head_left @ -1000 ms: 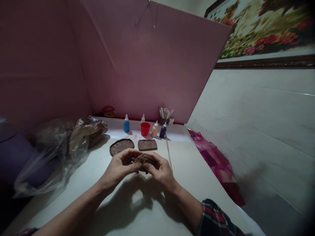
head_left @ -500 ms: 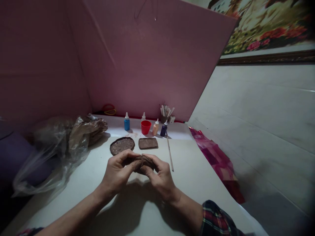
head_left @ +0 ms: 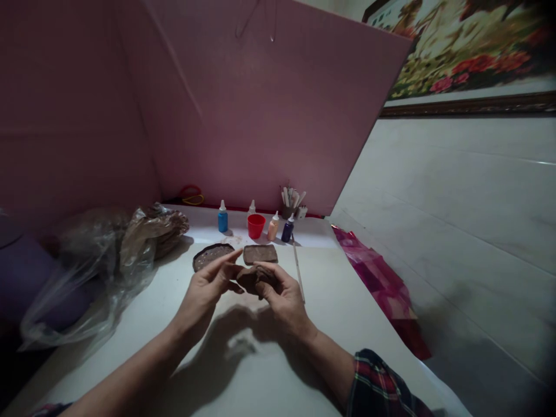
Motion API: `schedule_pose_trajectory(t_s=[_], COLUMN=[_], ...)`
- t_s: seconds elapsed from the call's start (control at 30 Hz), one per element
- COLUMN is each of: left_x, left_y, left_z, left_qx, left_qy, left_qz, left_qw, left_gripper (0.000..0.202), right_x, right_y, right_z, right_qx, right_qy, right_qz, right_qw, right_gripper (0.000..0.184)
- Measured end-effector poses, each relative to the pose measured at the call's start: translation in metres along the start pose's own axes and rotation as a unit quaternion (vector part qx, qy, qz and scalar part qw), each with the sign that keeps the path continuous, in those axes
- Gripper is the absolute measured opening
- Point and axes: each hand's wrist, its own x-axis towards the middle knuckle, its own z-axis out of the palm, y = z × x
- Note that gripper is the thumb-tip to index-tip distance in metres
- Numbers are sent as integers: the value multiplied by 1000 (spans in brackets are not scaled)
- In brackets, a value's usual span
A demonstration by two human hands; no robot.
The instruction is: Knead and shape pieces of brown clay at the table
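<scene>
A lump of brown clay [head_left: 251, 279] is held above the white table, in front of two flat clay pieces. My right hand [head_left: 282, 292] grips it, with the thumb pressed on the near side and the fingers behind. My left hand [head_left: 212, 284] is at the clay's left edge, its fingers bent around that edge and one finger stretched out. Just beyond my left hand lies an oval clay piece [head_left: 208, 255] with a raised rim and dots, partly hidden by the fingers. A rectangular clay slab [head_left: 260, 253] with a raised rim lies behind the lump.
Behind stand a blue bottle [head_left: 223, 219], a red cup [head_left: 256, 227], a peach bottle [head_left: 273, 228], a dark purple bottle [head_left: 287, 230] and a pot of tools [head_left: 290, 209]. A thin stick [head_left: 298, 269] lies right. Plastic-wrapped material [head_left: 152, 231] sits left; magenta foil [head_left: 377, 278] lines the right edge.
My left hand has loosened from the clay, its fingers stretching out and shifting slightly left. The lump now shows more of its surface and stays in my right hand.
</scene>
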Motion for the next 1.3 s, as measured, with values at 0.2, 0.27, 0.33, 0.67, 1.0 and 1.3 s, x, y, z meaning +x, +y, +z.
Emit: schedule_pose_trajectory(t_s=[0.2, 0.27, 0.33, 0.67, 1.0, 1.3], left_x=[2, 2, 1, 2, -1, -9], left_y=[2, 3, 4, -9, -8, -17], left_z=[-1, 1, 2, 1, 4, 5], left_qx=[-115, -122, -115, -1, 173, 360], left_qy=[-59, -82, -94, -94, -57, -37], left_qz=[-117, -134, -145, -101, 10, 205], left_qw=[985, 980, 978, 990, 983, 909], left_gripper=[45, 46, 46, 46, 38, 19], right_x=[0, 0, -1, -6, -10, -17], right_y=[1, 2, 3, -1, 1, 3], right_z=[-1, -2, -4, -3, -3, 3], right_qx=[30, 5, -28, -185, -163, -139], right_qy=[-33, -30, -32, -60, -69, -32], right_qz=[0, -7, -16, -77, -38, -15], right_qw=[999, 1000, 999, 978, 984, 990], right_gripper=[32, 32, 33, 34, 32, 20])
